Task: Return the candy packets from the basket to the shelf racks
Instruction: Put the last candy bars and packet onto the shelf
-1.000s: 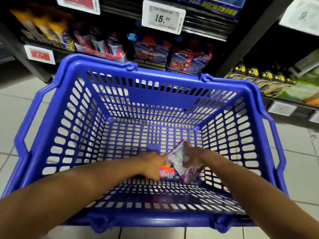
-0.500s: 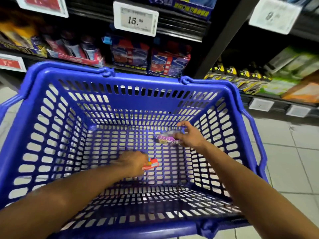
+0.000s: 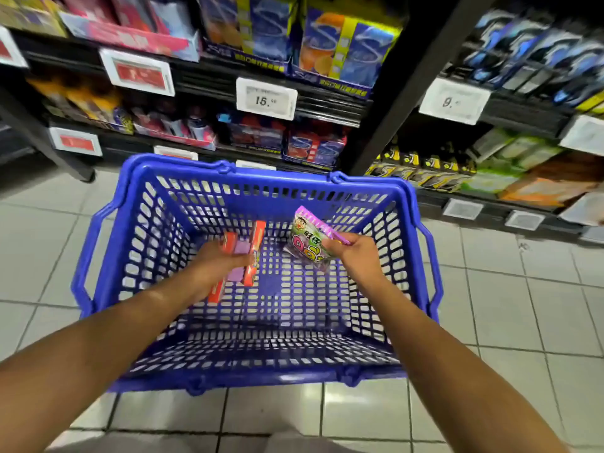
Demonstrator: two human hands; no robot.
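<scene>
Candy packets, both up off the basket floor now! My left hand is curled round the orange-and-purple stick packs, and my right hand pinches the purple gummy packet by its top corner, bag dangling tilted over the mesh. The blue basket sits on the tiled floor just in front of the shelf racks, far rim close under the lowest shelf edge. Inside, there's bare mesh all around my hands, well apart from the side walls, and both handles are folded down outside the rim, so nothing crosses above my hands. Half a second ago my hands were low, the left one down at the bottom grid and the right near the far wall; they've risen and the packets with them. The view has tipped up too: more shelf shows, with the white price tag reading 15 now well above the basket's rim.
</scene>
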